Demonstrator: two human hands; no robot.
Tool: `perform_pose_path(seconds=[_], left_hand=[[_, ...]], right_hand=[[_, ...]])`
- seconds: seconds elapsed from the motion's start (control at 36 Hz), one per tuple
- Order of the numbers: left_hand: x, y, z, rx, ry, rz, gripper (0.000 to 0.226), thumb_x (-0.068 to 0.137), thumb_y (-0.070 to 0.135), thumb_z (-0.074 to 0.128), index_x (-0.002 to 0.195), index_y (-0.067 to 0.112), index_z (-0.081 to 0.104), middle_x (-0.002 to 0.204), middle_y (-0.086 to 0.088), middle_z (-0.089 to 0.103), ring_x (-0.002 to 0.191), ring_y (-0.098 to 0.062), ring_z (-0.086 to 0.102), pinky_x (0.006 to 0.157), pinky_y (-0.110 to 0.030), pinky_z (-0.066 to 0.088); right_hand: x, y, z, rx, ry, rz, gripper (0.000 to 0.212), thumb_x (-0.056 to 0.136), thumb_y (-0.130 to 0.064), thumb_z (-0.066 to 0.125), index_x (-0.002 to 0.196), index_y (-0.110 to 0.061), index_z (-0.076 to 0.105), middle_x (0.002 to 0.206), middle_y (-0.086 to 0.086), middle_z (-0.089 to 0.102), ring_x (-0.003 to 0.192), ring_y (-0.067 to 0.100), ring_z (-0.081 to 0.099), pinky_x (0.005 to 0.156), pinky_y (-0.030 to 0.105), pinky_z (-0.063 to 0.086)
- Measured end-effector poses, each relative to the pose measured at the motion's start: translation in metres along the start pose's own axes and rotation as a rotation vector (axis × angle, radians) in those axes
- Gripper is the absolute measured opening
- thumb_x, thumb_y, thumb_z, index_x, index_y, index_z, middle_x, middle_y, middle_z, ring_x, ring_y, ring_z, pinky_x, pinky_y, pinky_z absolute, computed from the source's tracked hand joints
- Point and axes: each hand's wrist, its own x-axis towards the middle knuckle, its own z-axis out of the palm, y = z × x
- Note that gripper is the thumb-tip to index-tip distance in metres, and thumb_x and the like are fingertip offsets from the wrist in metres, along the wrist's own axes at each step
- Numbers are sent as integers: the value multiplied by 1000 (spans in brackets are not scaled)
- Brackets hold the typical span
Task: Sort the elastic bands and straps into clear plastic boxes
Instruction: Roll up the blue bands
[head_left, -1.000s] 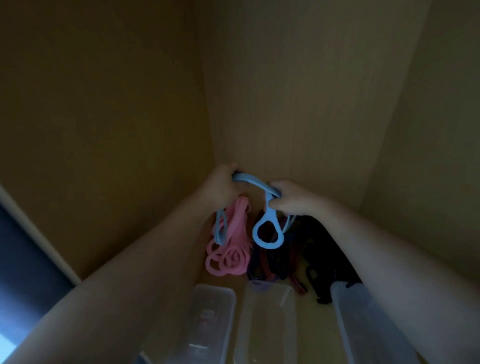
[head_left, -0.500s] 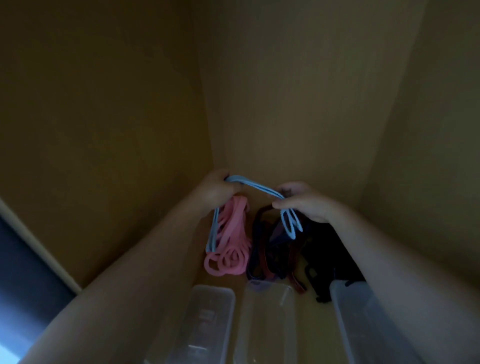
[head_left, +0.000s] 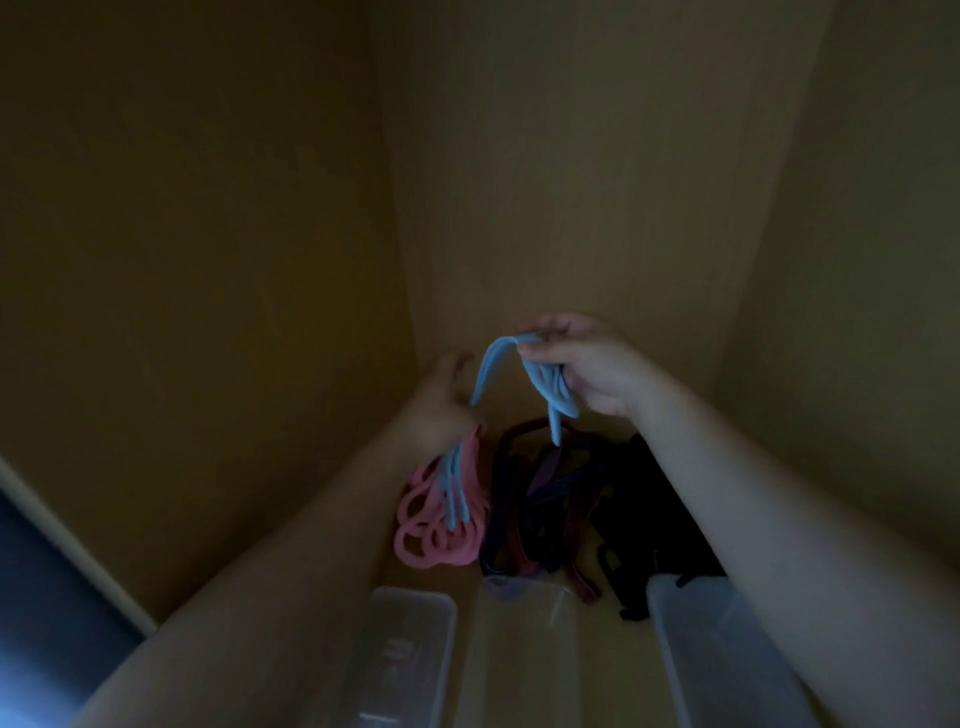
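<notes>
Blue elastic band (head_left: 497, 359) hangs in mid-air inside a dim wooden cupboard, bunched in the curled fingers of the right hand (head_left: 589, 370), which grips it. It arcs down to the left hand (head_left: 441, 400); blur hides whether that hand grips it. Its free loops dangle below the left wrist, over a heap of pink bands (head_left: 427, 543) on the cupboard floor (head_left: 613, 667). Beside the pink heap lie dark red and navy straps (head_left: 540, 512), then black straps (head_left: 641, 499). Nearer the camera stand three clear plastic boxes: left (head_left: 415, 596), middle (head_left: 530, 593), right (head_left: 727, 649).
</notes>
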Motion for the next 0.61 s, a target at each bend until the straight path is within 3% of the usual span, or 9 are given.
perform_pose_path(seconds=[0.06,0.11,0.17,0.22,0.28,0.36,0.5,0.61], left_hand=[[-3,5,0,33,30,123,73,77,6,74,138,20,37,133,1,38,120,-12,43,86,-13,40],[-11,11,1,-41,9,234,61,71,18,68,124,32,42,125,2,46,115,-15,48,88,-19,43],[-18,18,3,-219,26,212,38,72,19,57,106,33,49,108,-3,56,97,-21,56,78,-30,49],[-23,24,3,-322,10,125,16,88,9,53,94,24,56,89,-5,63,78,-18,60,64,-25,49],[-26,29,5,-232,-83,87,14,96,17,53,86,19,62,72,3,65,64,-8,60,58,-18,47],[-25,30,9,-182,-165,29,9,92,23,62,90,15,64,72,2,66,63,-7,61,57,-18,46],[-20,37,9,-198,-243,-6,8,94,13,58,97,7,62,75,-6,63,63,-12,59,54,-18,47],[-15,44,4,-281,-127,38,14,93,0,55,105,-5,61,75,-8,63,54,-3,60,53,-15,49]], right_hand=[[4,-1,8,-43,74,-7,19,82,9,64,86,-9,59,73,3,62,62,12,60,61,23,49],[6,0,14,-82,139,-22,20,80,8,68,84,-10,58,75,4,61,61,12,61,57,21,50],[7,2,17,-127,201,-44,22,78,6,71,83,-12,58,77,3,61,63,12,60,57,21,49],[8,4,18,-151,251,-65,24,77,4,74,81,-14,58,78,2,60,65,13,58,59,23,46],[8,5,19,-161,287,-75,25,76,2,75,81,-16,58,80,2,60,67,14,58,57,22,45],[6,7,19,-147,324,-87,25,76,0,76,84,-16,59,82,1,60,71,15,60,62,25,48],[2,8,17,-143,364,-113,23,77,-1,77,82,-14,59,77,1,60,65,11,60,52,18,46],[3,4,11,-97,369,-105,14,91,0,59,82,-10,64,76,5,63,65,12,60,56,20,50]])
